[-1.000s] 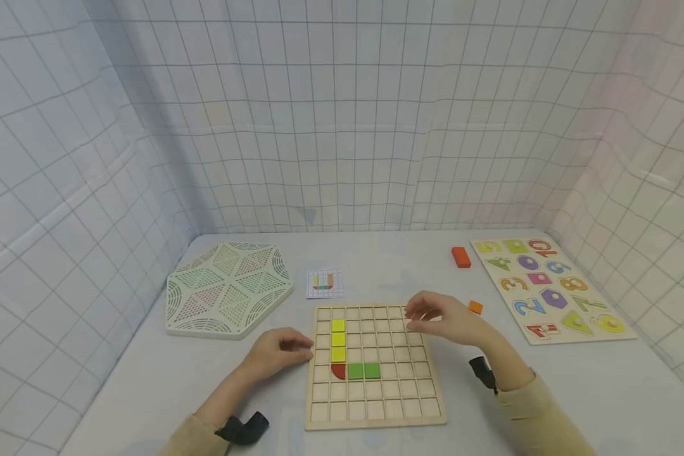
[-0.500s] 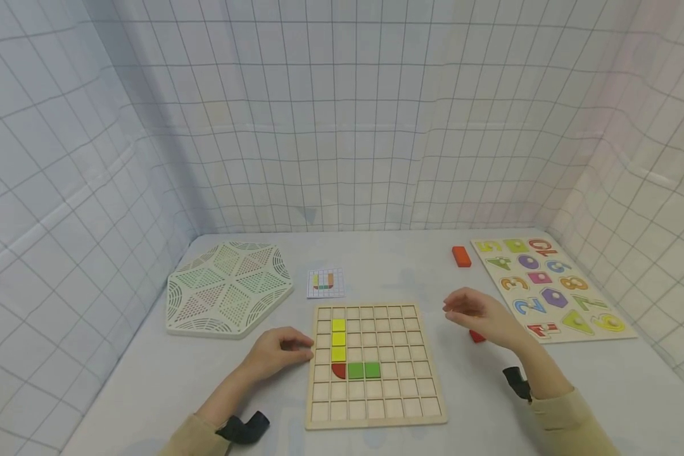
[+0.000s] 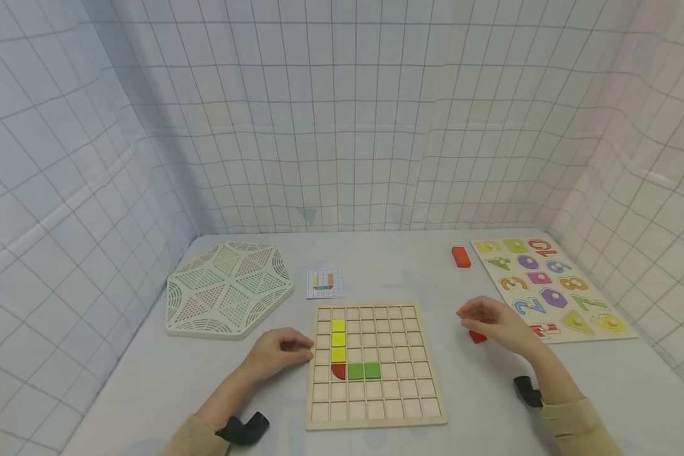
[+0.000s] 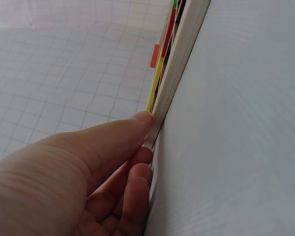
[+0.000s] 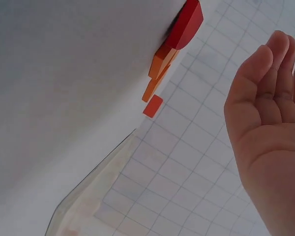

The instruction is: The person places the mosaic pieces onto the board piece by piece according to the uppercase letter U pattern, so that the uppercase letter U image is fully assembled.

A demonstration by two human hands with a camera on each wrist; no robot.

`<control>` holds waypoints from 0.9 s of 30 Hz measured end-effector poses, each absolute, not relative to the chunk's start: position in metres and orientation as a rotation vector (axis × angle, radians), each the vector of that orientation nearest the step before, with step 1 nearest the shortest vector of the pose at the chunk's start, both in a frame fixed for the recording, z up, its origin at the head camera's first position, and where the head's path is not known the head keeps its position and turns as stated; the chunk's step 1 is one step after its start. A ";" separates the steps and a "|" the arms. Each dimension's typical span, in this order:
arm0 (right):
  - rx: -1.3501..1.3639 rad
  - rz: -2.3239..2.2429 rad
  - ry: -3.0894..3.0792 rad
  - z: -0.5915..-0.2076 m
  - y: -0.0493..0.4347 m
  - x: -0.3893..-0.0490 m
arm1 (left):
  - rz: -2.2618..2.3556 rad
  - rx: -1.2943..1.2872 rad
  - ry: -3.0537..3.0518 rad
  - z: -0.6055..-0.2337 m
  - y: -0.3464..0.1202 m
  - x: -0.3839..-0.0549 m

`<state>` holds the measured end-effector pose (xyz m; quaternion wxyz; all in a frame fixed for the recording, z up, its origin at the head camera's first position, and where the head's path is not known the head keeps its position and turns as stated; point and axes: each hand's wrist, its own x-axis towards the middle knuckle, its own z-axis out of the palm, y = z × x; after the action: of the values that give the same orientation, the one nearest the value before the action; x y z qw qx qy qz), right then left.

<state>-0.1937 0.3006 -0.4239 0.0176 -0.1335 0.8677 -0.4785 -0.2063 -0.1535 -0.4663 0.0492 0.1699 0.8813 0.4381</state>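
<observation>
My left hand (image 3: 276, 350) rests at the left edge of a wooden grid board (image 3: 393, 396). In the left wrist view its thumb tip and bent fingers touch the board's side. Yellow squares (image 3: 338, 339), a dark red quarter-round tile (image 3: 339, 371) and two green squares (image 3: 363, 370) lie in the grid. Right of the board is my right hand (image 3: 496, 323), over loose tiles. A bit of orange tile (image 3: 460, 313) shows at its fingertips in the head view; contact is unclear. In the right wrist view, orange tiles (image 5: 162, 59) lie apart from the hand, beside a red tile (image 5: 187, 24).
A small pattern card (image 3: 325, 283) lies behind the board. A perforated hexagonal board (image 3: 228, 291) is at the left. At the right are a number-and-shape puzzle (image 3: 547, 288) and an orange-red block (image 3: 461, 257). Grid-patterned cloth walls (image 3: 342, 126) enclose the table.
My right hand has moved right, away from the board's upper right corner to the loose tiles. A red tile beneath it has come into view. The left hand has stayed still.
</observation>
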 end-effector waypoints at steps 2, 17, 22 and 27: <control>-0.399 -1.455 2.726 -0.425 0.304 -0.193 | 1.338 0.518 2.684 -0.466 -0.153 -0.207; -0.332 -1.329 2.780 -0.442 0.318 -0.194 | 1.334 0.525 2.681 -0.468 -0.153 -0.207; -0.332 -1.313 2.778 -0.443 0.321 -0.196 | 1.338 0.524 2.684 -0.467 -0.153 -0.207; -0.336 -1.311 2.772 -0.441 0.322 -0.196 | 1.336 0.522 2.686 -0.466 -0.153 -0.206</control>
<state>-0.1964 0.3218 -0.4411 0.0282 -0.1088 0.8983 -0.4248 -0.2063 -0.1529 -0.4663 0.0484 0.1713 0.8811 0.4382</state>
